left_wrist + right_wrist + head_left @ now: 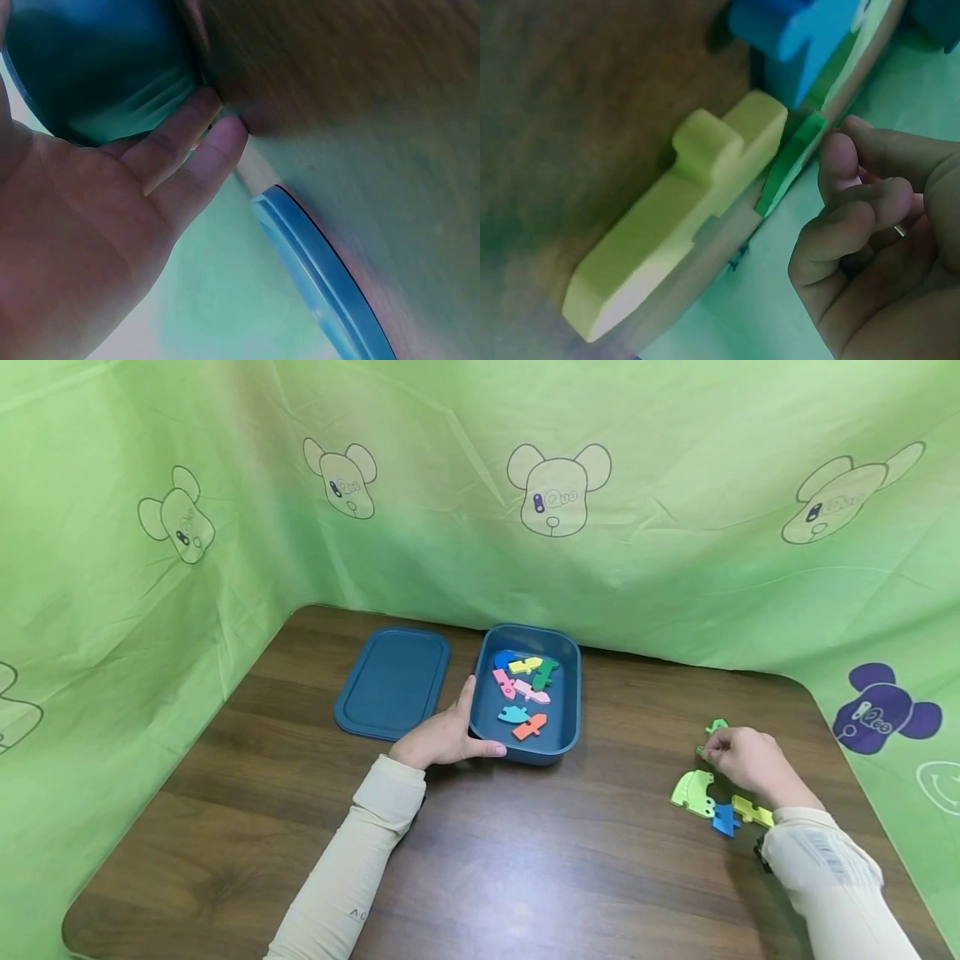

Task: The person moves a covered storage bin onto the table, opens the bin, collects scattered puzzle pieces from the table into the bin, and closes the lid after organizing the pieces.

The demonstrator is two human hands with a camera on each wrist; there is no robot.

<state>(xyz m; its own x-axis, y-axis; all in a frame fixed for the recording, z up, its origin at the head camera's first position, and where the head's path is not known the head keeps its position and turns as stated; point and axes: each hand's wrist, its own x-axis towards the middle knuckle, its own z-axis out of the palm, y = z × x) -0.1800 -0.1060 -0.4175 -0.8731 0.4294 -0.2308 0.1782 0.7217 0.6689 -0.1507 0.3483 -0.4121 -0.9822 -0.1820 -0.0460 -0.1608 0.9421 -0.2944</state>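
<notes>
My left hand [447,732] rests against the near left corner of a dark blue box [572,710], thumb along the near wall and the other fingers along the left side. In the left wrist view its fingers [187,161] lie nearly straight against the box. Far to the right, my right hand [750,762] has its thumb and fingertips drawn together at a green puzzle piece [716,725], which it partly hides. Just below that hand lie a light green crocodile-like piece [692,792], a blue piece [724,819] and a yellow piece [752,811].
Several colourful puzzle pieces, including an orange one [530,726] and a teal one [513,714], lie flat inside the box. A blue lid [393,681] lies to the left of it. Green printed cloth [450,552] hangs behind the brown wooden table [570,860].
</notes>
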